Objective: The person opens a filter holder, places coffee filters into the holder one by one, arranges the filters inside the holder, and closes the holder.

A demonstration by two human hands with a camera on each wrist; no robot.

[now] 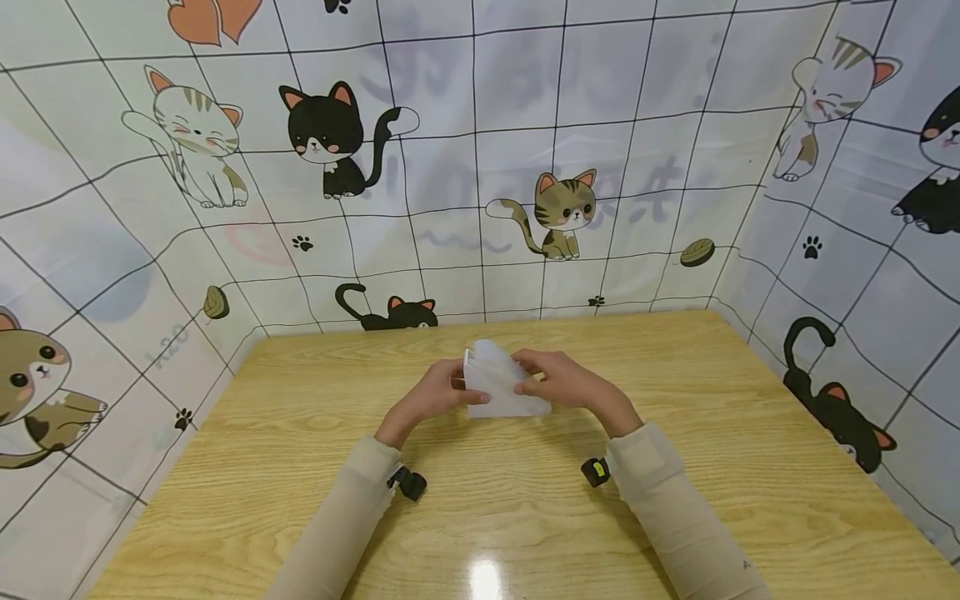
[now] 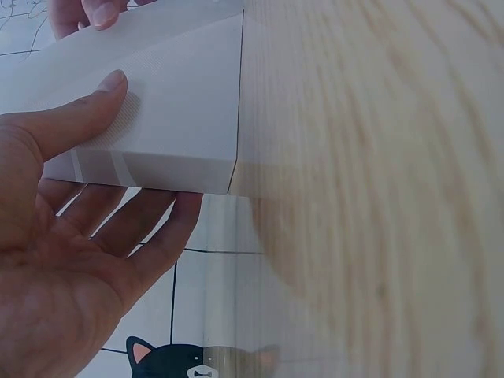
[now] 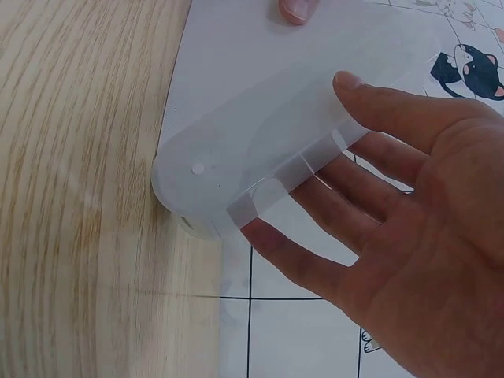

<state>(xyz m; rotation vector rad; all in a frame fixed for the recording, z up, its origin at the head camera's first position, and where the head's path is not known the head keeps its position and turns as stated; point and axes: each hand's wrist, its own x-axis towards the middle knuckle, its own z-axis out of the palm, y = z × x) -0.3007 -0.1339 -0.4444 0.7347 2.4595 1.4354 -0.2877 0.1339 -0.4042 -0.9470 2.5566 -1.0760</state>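
A small white case [image 1: 501,382] of smooth, partly translucent plastic stands on its edge on the wooden table, between the two hands. My left hand [image 1: 441,387] grips its left side, thumb on the near face and fingers along the narrow side wall; the left wrist view shows that box-like wall [image 2: 150,171] closely. On the other side my right hand [image 1: 561,379] pinches the slanted edge. In the right wrist view its thumb lies on a frosted translucent strip [image 3: 228,153] with a rounded end and a small round dot, its fingers behind the edge.
The light wooden table [image 1: 315,367] extends around the hands. A white curtain-like sheet [image 1: 442,192] with a black grid and cartoon cats hangs behind the table and along both sides. Small black cameras [image 1: 407,482] are worn at the wrists. A bright reflection lies on the tabletop near the front.
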